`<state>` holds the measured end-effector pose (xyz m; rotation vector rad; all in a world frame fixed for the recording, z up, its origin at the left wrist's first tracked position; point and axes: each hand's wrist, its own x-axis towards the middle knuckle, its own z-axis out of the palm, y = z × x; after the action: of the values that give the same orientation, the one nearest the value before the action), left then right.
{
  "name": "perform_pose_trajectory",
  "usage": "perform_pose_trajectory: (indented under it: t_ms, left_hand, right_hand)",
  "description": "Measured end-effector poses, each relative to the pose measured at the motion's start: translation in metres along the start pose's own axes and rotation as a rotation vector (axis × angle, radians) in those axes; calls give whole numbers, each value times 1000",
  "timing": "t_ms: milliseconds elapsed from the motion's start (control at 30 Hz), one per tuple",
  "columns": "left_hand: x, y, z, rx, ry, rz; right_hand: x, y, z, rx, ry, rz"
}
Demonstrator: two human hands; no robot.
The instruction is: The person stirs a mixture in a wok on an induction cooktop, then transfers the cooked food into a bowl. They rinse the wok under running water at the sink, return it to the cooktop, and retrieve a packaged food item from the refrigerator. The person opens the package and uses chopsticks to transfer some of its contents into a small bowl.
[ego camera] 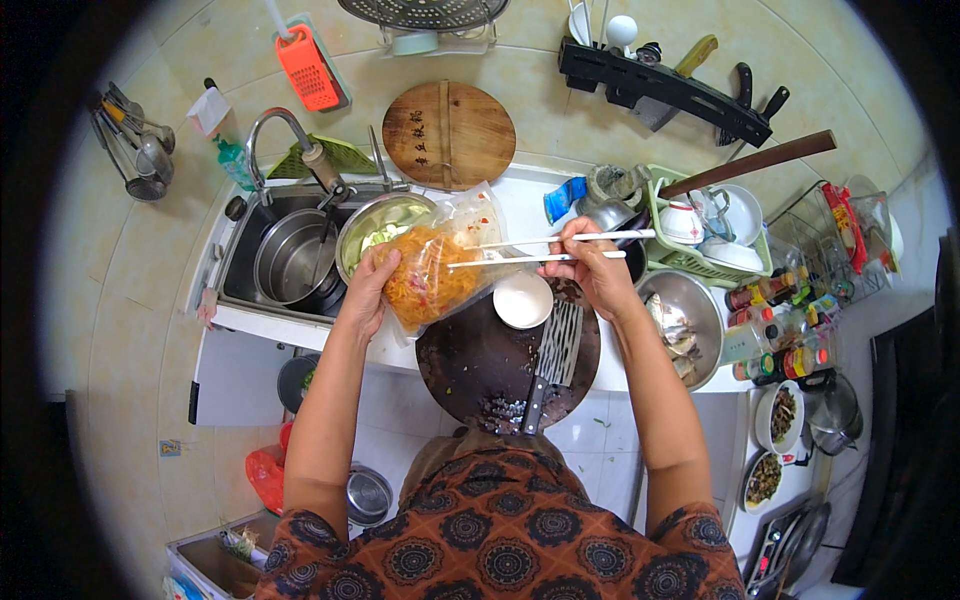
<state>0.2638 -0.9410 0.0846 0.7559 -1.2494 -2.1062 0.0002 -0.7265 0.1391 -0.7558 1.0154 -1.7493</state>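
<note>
My left hand grips the lower left side of a clear plastic bag filled with orange shredded food. My right hand holds a pair of white chopsticks spread apart, their tips at the bag's food; whether they are inside it I cannot tell. Below the bag lies a dark round chopping board. On it stand a small white bowl and a cleaver with a black handle. A steel bowl of pale green cut pieces is behind my left hand.
At the left is a sink with a steel pot and a faucet. Right of the board stand a steel bowl with fish pieces, a green dish basket and several seasoning bottles. A wooden lid leans at the wall.
</note>
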Motion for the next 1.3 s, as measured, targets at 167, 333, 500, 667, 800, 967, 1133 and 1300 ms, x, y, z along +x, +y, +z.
perform_pose_trajectory:
  t_ms: [167, 333, 500, 667, 800, 967, 1133, 1300]
  left_hand:
    - [-2, -2, 9, -8, -38, 11]
    - [-1, 0, 4, -83, -29, 8]
    - [-2, -3, -1, -134, -19, -10]
    - [-1, -3, 10, -139, -66, 10]
    - [-1, 0, 18, -103, -65, -6]
    - [-2, -3, 27, 48, -14, 28]
    - [1, -10, 24, 136, 37, 78]
    - [7, -16, 15, 181, 53, 101]
  right_hand:
    - [8, 3, 6, -97, 7, -25]
    - [-8, 5, 12, -72, 55, -121]
    - [-19, 12, 21, -173, -8, -160]
    - [-13, 16, 27, -142, -22, -16]
    - [-9, 16, 32, -278, -106, -72]
    - [-8, 16, 44, -726, -66, -231]
    - [-12, 12, 47, -791, -20, -113]
    - [-13, 9, 45, -818, -39, -149]
